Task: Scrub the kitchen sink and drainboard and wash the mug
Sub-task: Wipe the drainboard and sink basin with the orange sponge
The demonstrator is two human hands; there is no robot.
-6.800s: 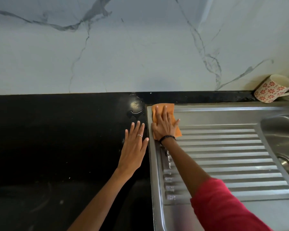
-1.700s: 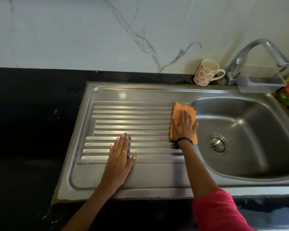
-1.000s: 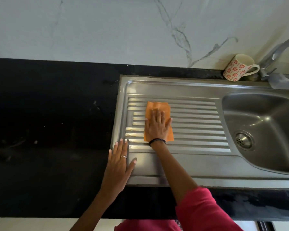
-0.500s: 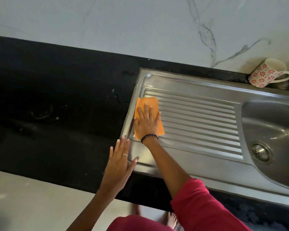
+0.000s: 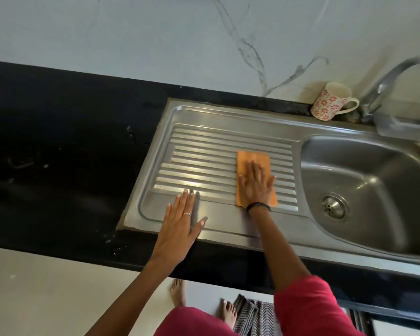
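A: Head view. Position of right hand (image 5: 255, 187)?

B: Laid flat on orange cloth (image 5: 251, 159), fingers straight and close together, thumb out to the side. Cloth pressed onto ribbed drainboard (image 5: 204, 161), toward the basin end. Black band on the wrist.

A: Left hand (image 5: 180, 226)?

B: Flat on the smooth front margin of drainboard, palm down, fingers straight and nearly together, thumb spread to the right. Ring on one finger. Nothing held.

A: Location of sink (image 5: 364, 238)?

B: Directly right of drainboard, same steel unit. Drain (image 5: 335, 206) at the basin floor, left of centre.

A: Mug (image 5: 330, 101)?

B: Upright behind the steel unit, at the back wall, past the far left corner of the basin. White with red flower pattern, handle to the right. Well apart from both hands.

A: Other items?

B: Tap (image 5: 393, 81) just right of mug, spout arched to the right. Clear container (image 5: 403, 128) below it, on the back rim of sink. Black countertop (image 5: 70, 146) left of drainboard. Marbled white wall (image 5: 155, 40) behind. Bare feet and patterned mat (image 5: 257, 316) on the floor, at bottom of frame. Red sleeve (image 5: 308, 306) on the right arm.
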